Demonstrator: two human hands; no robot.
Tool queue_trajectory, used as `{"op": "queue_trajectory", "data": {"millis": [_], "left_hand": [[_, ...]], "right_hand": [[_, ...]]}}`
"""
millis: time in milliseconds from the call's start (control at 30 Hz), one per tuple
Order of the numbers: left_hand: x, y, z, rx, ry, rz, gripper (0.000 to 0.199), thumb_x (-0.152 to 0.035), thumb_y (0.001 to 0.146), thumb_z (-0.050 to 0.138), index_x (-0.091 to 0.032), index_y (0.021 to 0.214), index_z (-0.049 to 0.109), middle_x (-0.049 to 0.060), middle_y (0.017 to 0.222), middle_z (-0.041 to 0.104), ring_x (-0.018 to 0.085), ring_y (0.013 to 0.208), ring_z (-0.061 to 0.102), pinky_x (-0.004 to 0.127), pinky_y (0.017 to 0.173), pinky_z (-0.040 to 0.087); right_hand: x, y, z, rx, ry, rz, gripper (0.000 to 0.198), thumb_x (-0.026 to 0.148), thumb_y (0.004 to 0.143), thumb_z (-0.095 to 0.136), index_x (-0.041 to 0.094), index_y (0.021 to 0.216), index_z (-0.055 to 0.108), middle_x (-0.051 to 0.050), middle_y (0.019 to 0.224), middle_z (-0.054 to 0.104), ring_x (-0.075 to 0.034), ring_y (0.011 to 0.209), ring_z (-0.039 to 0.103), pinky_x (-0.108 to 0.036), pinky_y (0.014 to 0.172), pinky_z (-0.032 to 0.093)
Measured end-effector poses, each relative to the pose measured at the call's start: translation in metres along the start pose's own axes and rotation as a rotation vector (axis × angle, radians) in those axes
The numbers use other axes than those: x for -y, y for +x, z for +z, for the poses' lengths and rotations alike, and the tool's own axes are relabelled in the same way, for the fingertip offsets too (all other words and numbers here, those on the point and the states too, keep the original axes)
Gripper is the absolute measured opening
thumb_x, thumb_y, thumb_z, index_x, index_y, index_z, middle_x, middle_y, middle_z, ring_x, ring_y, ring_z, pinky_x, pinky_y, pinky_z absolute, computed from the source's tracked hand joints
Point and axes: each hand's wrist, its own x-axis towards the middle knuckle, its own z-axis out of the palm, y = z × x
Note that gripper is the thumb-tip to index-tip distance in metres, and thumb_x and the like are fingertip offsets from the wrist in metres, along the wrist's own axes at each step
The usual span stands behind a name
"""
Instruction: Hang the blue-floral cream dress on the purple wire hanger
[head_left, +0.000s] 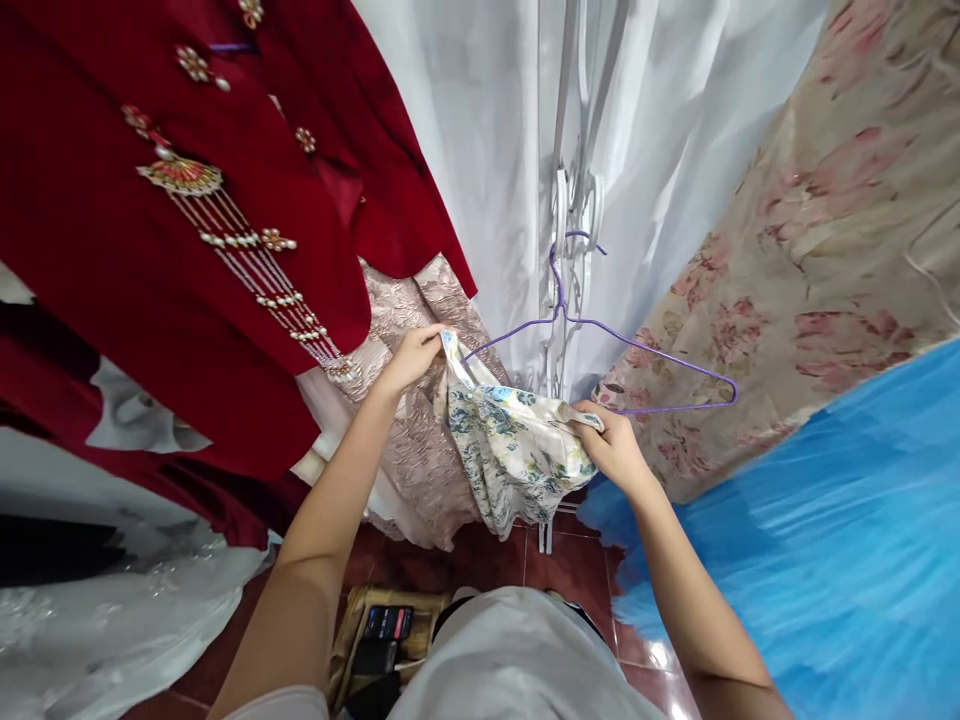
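Note:
A white garment with a blue and green floral print (517, 440) hangs stretched between my two hands. My left hand (412, 358) pinches its left strap at the top edge, beside the left end of a purple wire hanger (652, 352). The hanger's hook hangs on a white metal rack (561, 210), and its left arm passes at the garment's left strap. With fingers closed, my right hand (613, 440) grips the right strap, just below the hanger's lower bar. The hanger's right end is bare. Whether the left strap is looped over the hanger is hard to see.
Red garments with a beaded ornament (255, 260) hang at left, beside a pink brocade garment (420, 440). White curtains (465, 120) hang behind. At right are a floral cloth (810, 240) and blue tulle (787, 540). A box of items (356, 610) stands on the red tiled floor (517, 565).

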Motion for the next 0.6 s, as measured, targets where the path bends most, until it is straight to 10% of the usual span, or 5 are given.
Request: {"op": "queue_trajectory", "data": {"millis": [267,600], "left_hand": [[-0.073,-0.041,0.048,-0.003,0.258,0.356,0.038,-0.017,0.093,0.046,-0.022,0.119,0.074,0.006,0.116,0.071,0.020,0.106,0.066,0.031,0.095,0.050],[-0.019,-0.057,0.005,-0.320,0.253,0.137,0.033,-0.029,0.095,0.049,-0.018,0.113,0.075,0.006,0.106,0.075,0.020,0.093,0.067,0.028,0.080,0.052]], "right_hand": [[0.005,-0.003,0.005,-0.003,-0.037,0.035,0.027,0.026,0.086,0.050,0.019,0.098,0.073,-0.004,0.079,0.073,-0.020,0.069,0.064,-0.027,0.067,0.044],[-0.004,0.000,-0.013,0.064,-0.085,0.050,0.033,0.026,0.087,0.048,0.021,0.107,0.074,-0.007,0.090,0.078,-0.027,0.088,0.071,-0.032,0.079,0.049]]}}
